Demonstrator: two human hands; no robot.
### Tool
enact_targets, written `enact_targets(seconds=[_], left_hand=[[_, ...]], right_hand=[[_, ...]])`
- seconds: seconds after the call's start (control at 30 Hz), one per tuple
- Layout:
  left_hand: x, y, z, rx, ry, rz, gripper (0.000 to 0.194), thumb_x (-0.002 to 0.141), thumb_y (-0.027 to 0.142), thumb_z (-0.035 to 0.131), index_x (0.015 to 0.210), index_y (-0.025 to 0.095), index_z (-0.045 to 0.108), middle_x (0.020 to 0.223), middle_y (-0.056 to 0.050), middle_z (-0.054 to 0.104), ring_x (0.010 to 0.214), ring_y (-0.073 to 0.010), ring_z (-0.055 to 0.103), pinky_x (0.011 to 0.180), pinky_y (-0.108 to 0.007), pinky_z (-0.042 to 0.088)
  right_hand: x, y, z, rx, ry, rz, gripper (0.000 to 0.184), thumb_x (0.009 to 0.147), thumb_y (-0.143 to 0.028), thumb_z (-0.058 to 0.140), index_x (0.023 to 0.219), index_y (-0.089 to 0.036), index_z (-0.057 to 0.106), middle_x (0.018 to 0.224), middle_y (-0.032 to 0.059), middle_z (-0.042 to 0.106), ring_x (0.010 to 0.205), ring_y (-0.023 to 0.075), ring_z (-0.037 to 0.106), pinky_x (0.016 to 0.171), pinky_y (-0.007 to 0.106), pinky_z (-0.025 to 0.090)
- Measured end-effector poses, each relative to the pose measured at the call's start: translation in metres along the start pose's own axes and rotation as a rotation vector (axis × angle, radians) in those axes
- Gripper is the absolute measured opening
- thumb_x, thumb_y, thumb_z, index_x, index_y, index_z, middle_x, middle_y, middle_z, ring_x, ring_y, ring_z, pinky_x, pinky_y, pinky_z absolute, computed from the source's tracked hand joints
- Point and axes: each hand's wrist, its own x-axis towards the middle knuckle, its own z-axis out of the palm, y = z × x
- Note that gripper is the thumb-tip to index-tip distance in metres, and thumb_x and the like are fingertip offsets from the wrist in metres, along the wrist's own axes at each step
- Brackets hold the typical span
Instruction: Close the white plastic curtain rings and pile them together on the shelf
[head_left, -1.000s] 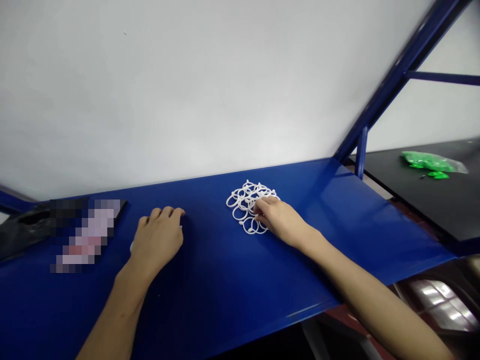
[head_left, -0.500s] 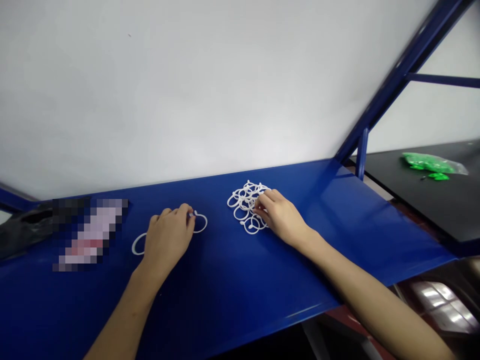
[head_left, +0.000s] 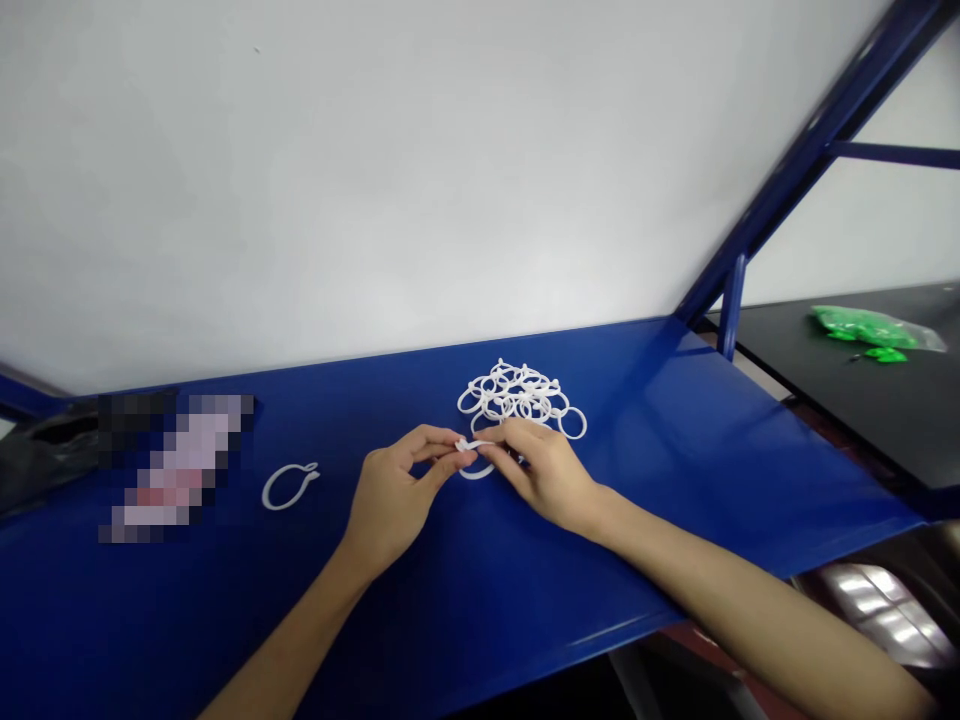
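Note:
My left hand (head_left: 397, 495) and my right hand (head_left: 551, 470) meet in front of a pile of rings, with fingertips closed. Between them they pinch a white plastic curtain ring (head_left: 477, 474); its round part hangs below the fingertips. Fingers cover much of it, so I cannot tell whether it is one ring or two together. Just behind the right hand lies the pile of white curtain rings (head_left: 517, 385), overlapping one another. A single curtain ring (head_left: 289, 488) with a small eyelet lies apart, to the left of my left hand.
All this is on a blue tabletop (head_left: 600, 560) against a pale wall (head_left: 375, 180). At the left lie a black bag (head_left: 45, 450) and a pixelated pinkish packet (head_left: 187, 460). A blue frame post (head_left: 780, 190) rises at right; beyond it, a green-filled clear bag (head_left: 870, 328) rests on a dark table (head_left: 840, 400).
My left hand has moved right, leaving the single ring uncovered. My right hand has shifted slightly toward me from the pile, and both hands now meet at a ring.

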Motion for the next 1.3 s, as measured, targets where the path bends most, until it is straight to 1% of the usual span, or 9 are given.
enact_targets(seconds=[0.17,0.33,0.43,0.53,0.67,0.83,1.07,1.17,1.3], left_hand=[[-0.004,-0.004,0.011,-0.079,0.119,0.021,0.019,0.082,0.044,0.07,0.085,0.026,0.073,0.084,0.001,0.08,0.078,-0.022,0.077,0.074,-0.032,0.062],[-0.008,-0.005,0.014,-0.053,0.106,0.061,0.009,0.084,0.032,0.066,0.087,0.026,0.071,0.085,0.003,0.08,0.079,-0.0194,0.077,0.074,-0.029,0.061],[-0.008,-0.007,0.013,-0.008,0.103,0.095,0.012,0.085,0.027,0.065,0.096,0.026,0.069,0.075,0.005,0.078,0.081,-0.0186,0.077,0.079,-0.029,0.06],[-0.007,-0.012,0.013,0.011,0.069,0.121,0.016,0.086,0.023,0.062,0.1,0.026,0.068,0.071,0.006,0.077,0.08,-0.0178,0.076,0.077,-0.029,0.059],[-0.007,-0.017,0.015,-0.034,-0.019,0.139,0.01,0.086,0.02,0.06,0.084,0.025,0.068,0.072,0.005,0.076,0.07,-0.015,0.075,0.071,-0.025,0.059],[-0.009,-0.021,0.016,-0.057,-0.099,0.16,0.016,0.09,0.028,0.061,0.077,0.025,0.071,0.073,0.003,0.076,0.07,-0.014,0.073,0.07,-0.024,0.057],[-0.004,-0.026,0.011,-0.082,-0.105,0.184,0.015,0.09,0.031,0.064,0.078,0.024,0.071,0.074,0.002,0.073,0.071,-0.0138,0.069,0.07,-0.026,0.055],[0.004,-0.025,0.008,-0.044,-0.043,0.206,0.014,0.088,0.035,0.066,0.082,0.023,0.072,0.08,0.0,0.072,0.075,-0.0143,0.067,0.072,-0.026,0.053],[0.014,-0.021,0.005,0.106,-0.001,0.208,0.021,0.091,0.04,0.061,0.1,0.026,0.074,0.096,-0.001,0.073,0.079,-0.0145,0.065,0.075,-0.028,0.053]], right_hand=[[-0.003,-0.001,0.001,-0.103,-0.01,-0.028,0.022,0.104,-0.026,0.047,0.105,-0.015,0.066,0.087,0.0073,0.07,0.077,0.0156,0.065,0.073,0.029,0.055],[-0.004,0.0,-0.002,-0.177,-0.106,-0.124,0.027,0.105,-0.025,0.042,0.107,-0.012,0.066,0.087,0.0099,0.069,0.078,0.0168,0.063,0.072,0.029,0.054],[-0.003,0.004,-0.003,-0.204,-0.141,-0.184,0.026,0.104,-0.021,0.043,0.111,-0.01,0.066,0.087,0.0103,0.069,0.077,0.0173,0.061,0.071,0.029,0.052],[-0.002,0.008,-0.004,-0.228,-0.193,-0.205,0.026,0.104,-0.017,0.041,0.114,-0.01,0.064,0.087,0.0098,0.068,0.078,0.0177,0.061,0.073,0.03,0.052],[0.0,0.014,-0.007,-0.251,-0.268,-0.212,0.025,0.102,-0.012,0.041,0.113,-0.012,0.063,0.089,0.0089,0.067,0.081,0.0175,0.06,0.074,0.03,0.051],[0.003,0.017,-0.01,-0.278,-0.325,-0.239,0.025,0.098,-0.006,0.043,0.11,-0.012,0.065,0.088,0.0079,0.066,0.08,0.0173,0.059,0.071,0.029,0.049],[0.003,0.016,-0.008,-0.269,-0.297,-0.239,0.025,0.101,-0.012,0.043,0.112,-0.013,0.065,0.088,0.008,0.067,0.08,0.0173,0.06,0.072,0.03,0.049],[0.004,0.011,-0.007,-0.265,-0.198,-0.166,0.028,0.104,-0.022,0.042,0.115,-0.014,0.066,0.09,0.0084,0.067,0.081,0.0171,0.061,0.071,0.029,0.05],[0.006,0.01,-0.004,-0.315,-0.075,-0.069,0.028,0.104,-0.026,0.045,0.115,-0.015,0.068,0.095,0.0094,0.066,0.085,0.0183,0.06,0.074,0.03,0.05]])
